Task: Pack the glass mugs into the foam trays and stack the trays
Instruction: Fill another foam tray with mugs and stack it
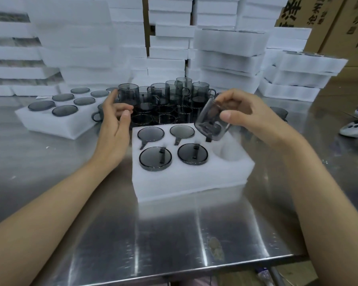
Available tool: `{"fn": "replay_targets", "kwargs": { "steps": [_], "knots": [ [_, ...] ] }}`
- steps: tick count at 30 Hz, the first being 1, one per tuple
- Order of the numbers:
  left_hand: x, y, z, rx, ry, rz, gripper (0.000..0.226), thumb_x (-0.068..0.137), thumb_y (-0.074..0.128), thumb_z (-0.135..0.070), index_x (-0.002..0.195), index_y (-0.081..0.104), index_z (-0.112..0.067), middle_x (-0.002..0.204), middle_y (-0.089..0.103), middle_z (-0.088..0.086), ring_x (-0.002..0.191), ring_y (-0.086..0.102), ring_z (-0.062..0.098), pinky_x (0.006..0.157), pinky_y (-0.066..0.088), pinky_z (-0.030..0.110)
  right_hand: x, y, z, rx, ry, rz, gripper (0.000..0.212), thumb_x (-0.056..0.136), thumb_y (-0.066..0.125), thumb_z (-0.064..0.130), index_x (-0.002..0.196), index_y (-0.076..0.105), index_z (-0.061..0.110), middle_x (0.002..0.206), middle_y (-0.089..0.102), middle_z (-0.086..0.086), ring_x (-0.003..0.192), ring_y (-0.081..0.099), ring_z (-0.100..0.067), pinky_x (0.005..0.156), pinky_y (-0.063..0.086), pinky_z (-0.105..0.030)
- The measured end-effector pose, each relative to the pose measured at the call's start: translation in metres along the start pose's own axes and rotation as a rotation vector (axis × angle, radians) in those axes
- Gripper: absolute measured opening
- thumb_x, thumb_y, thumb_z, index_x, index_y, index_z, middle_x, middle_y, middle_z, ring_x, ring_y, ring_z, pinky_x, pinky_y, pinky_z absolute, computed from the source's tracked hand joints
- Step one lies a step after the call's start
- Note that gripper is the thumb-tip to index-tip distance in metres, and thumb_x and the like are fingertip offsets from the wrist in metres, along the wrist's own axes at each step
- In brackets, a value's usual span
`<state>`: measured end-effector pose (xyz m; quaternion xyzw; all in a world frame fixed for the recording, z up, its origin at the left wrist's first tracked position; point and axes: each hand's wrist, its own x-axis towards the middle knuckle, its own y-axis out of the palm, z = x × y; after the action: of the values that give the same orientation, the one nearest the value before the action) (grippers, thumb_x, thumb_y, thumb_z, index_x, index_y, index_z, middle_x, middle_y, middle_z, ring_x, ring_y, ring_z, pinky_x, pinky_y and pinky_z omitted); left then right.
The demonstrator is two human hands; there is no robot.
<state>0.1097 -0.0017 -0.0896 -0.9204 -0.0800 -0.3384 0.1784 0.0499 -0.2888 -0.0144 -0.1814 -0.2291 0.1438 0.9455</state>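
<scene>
Steel table (174,234) lying before stacked foam (170,38), right grip (242,112) holding a tilted mug (212,124) over the far-right pocket of the near tray (186,178), four mugs (155,158) sitting upside down in it, left grip (116,120) hovering loose-fingered, holding nothing, beside the loose mugs (163,100).

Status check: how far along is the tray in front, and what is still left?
Done: four pockets of the near foam tray hold inverted mugs; the left tray looks full. In hand: the right hand tilts a mug over the tray's back-right corner; the left hand is open by the loose mugs. Left: the front-right pocket, the loose mugs, stacking.
</scene>
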Motion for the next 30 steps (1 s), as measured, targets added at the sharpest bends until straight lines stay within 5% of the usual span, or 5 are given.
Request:
{"fn": "replay_targets", "kwargs": {
  "steps": [4, 12, 21, 26, 30],
  "knots": [
    [0.002, -0.002, 0.001, -0.002, -0.043, -0.022, 0.055, 0.094, 0.032, -0.028, 0.145, 0.023, -0.012, 0.116, 0.052, 0.000, 0.114, 0.050, 0.014, 0.104, 0.040, 0.046, -0.004, -0.009, -0.002, -0.104, 0.104, 0.137, 0.022, 0.076, 0.065, 0.028, 0.096, 0.064, 0.020, 0.087, 0.070, 0.017, 0.086, 0.064, 0.002, 0.076, 0.045, -0.008],
    [-0.001, 0.001, 0.002, 0.106, -0.039, 0.091, 0.040, 0.103, 0.036, -0.015, 0.143, 0.033, -0.015, 0.119, 0.051, -0.002, 0.100, 0.045, -0.007, 0.087, 0.029, -0.002, -0.009, -0.020, -0.004, -0.119, 0.163, 0.167, 0.027, 0.072, 0.079, 0.026, 0.096, 0.066, 0.022, 0.094, 0.072, 0.013, 0.095, 0.065, -0.001, 0.084, 0.047, -0.010],
    [-0.002, 0.001, -0.001, 0.120, -0.073, 0.110, 0.036, 0.104, 0.034, -0.015, 0.139, 0.040, -0.012, 0.121, 0.053, 0.001, 0.109, 0.045, 0.002, 0.089, 0.028, -0.002, -0.015, -0.023, -0.002, -0.139, 0.190, 0.248, 0.035, 0.070, 0.082, 0.025, 0.103, 0.071, 0.027, 0.109, 0.069, -0.002, 0.110, 0.060, -0.026, 0.096, 0.049, -0.030],
    [-0.003, 0.001, -0.001, 0.110, -0.074, 0.117, 0.034, 0.104, 0.034, -0.015, 0.137, 0.042, -0.012, 0.121, 0.053, 0.002, 0.109, 0.046, 0.004, 0.089, 0.030, 0.000, -0.017, -0.027, -0.006, -0.029, 0.168, 0.266, 0.040, 0.066, 0.079, 0.013, 0.104, 0.071, 0.022, 0.112, 0.069, 0.004, 0.111, 0.062, -0.009, 0.089, 0.046, -0.013],
    [-0.003, 0.001, -0.002, 0.111, -0.077, 0.118, 0.034, 0.104, 0.034, -0.015, 0.137, 0.042, -0.011, 0.121, 0.053, 0.002, 0.110, 0.046, 0.004, 0.091, 0.030, 0.002, -0.015, -0.027, -0.011, -0.128, 0.195, 0.288, 0.040, 0.061, 0.084, 0.024, 0.099, 0.071, 0.027, 0.108, 0.070, 0.003, 0.109, 0.063, -0.012, 0.095, 0.048, -0.024]
  ]
}}
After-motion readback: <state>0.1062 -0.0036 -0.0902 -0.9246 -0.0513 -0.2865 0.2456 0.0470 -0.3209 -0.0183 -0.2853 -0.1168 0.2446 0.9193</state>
